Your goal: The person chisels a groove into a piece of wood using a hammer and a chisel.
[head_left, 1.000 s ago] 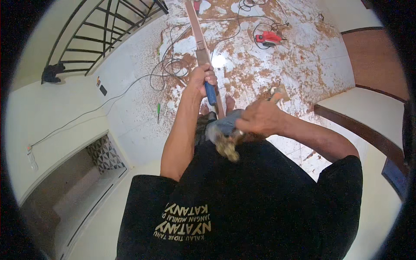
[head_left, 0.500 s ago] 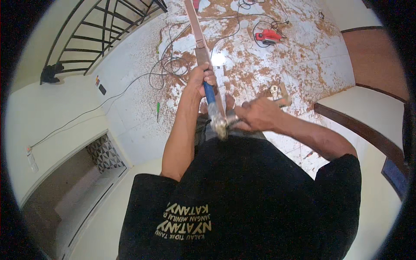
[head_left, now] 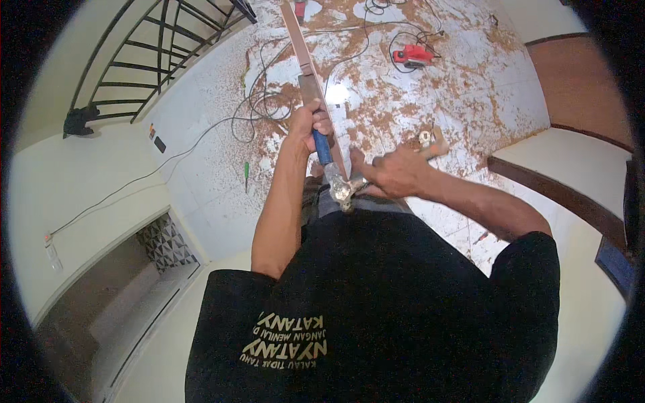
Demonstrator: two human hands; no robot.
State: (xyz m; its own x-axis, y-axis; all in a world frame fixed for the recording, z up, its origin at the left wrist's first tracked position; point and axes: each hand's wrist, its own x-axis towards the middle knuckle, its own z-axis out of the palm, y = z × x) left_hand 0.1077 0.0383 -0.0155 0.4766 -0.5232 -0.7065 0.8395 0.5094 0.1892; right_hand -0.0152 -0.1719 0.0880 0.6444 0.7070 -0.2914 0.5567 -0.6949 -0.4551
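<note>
Clearly the long wooden strip (head_left: 316,87) is stiff but whippy, running from my waist out over the sawdust-strewn floor (head_left: 470,87). My left hand (head_left: 310,124) is clenched around the blue-handled tool (head_left: 324,146) against it; my right hand (head_left: 396,171) grips the tool's metal head (head_left: 342,190), which I judge heavy.

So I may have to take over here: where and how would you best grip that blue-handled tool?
Probably by the blue handle, where the left hand wraps it now, coming from the person's left side. The handle is the slim, straight part; the metal head at the near end is lumpy, lies against the long wooden strip and has the right hand on it.
</note>
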